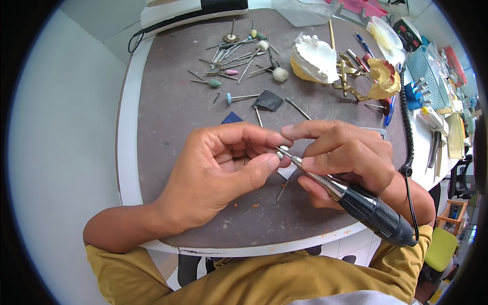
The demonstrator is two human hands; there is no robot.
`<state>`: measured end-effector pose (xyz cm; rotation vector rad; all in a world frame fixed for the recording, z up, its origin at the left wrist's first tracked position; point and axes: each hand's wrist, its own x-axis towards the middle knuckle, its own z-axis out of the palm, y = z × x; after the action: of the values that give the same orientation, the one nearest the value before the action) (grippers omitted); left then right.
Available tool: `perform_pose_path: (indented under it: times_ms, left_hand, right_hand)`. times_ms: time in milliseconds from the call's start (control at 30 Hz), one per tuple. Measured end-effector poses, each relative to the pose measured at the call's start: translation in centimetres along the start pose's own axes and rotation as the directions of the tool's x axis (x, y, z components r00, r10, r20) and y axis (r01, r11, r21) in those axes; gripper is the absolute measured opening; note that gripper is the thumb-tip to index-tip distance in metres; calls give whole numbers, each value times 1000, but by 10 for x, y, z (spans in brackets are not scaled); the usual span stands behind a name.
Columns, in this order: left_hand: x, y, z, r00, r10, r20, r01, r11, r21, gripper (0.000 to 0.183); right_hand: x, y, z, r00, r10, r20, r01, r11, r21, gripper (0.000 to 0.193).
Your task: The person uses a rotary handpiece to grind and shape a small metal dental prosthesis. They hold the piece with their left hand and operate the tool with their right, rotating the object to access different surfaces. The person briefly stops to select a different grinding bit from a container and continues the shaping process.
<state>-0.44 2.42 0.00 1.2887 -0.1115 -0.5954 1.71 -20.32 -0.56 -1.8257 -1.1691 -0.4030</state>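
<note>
Between thumb and fingertips, my left hand (216, 168) pinches small shiny metal dental crowns (283, 149), partly hidden by the fingers. My right hand (351, 152) grips a rotary handpiece (373, 211) like a pen, its body black and its nose silver. The thin bur at its tip points left and meets the metal pieces; whether it touches them is too small to tell. Both hands are close together, fingertips nearly meeting. Just beyond them on the bench lie a black abrasive sheet piece (268, 100), a blue-tipped bur (241, 97) and a dark blue scrap (232, 118).
Several burs and polishing points (229, 56) lie scattered at the back of the brown bench (168, 147). A white plaster dental model (315, 57) sits on a brass articulator (345, 76) at the back right. A coiled black cord (406, 117) runs along the right edge beside a blue basket (429, 73).
</note>
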Motion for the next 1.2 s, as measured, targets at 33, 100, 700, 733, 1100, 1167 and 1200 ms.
perform_pose_path:
  times_ms: [33, 100, 700, 733, 1100, 1167, 1200]
  left_hand:
    - [0, -1, 0, 1000, 1, -9, -1, 1000, -3, 26]
    - [0, -2, 1, 1000, 14, -14, -14, 1000, -10, 26]
    - [-1, 0, -1, 1000, 4, 13, -4, 1000, 14, 26]
    - [-1, 0, -1, 1000, 4, 12, -4, 1000, 11, 26]
    - [-2, 1, 0, 1000, 10, 6, -10, 1000, -4, 25]
    - [-1, 0, 1, 1000, 21, 10, -21, 999, -31, 25]
    - [-1, 0, 0, 1000, 18, 12, -18, 999, -31, 25]
  right_hand:
    - [0, 0, 1, 1000, 2, -3, -2, 1000, -2, 23]
    - [-1, 0, 0, 1000, -1, -5, 1, 1000, 3, 23]
    - [-1, 0, -1, 1000, -16, 18, 16, 1000, 10, 23]
    - [-2, -1, -1, 1000, -16, 22, 16, 1000, 6, 23]
    - [-3, -1, -2, 1000, -18, 3, 18, 999, 38, 23]
    - [-2, 0, -1, 999, -33, 13, 33, 999, 29, 23]
    - [-2, 0, -1, 999, -39, 21, 38, 999, 22, 23]
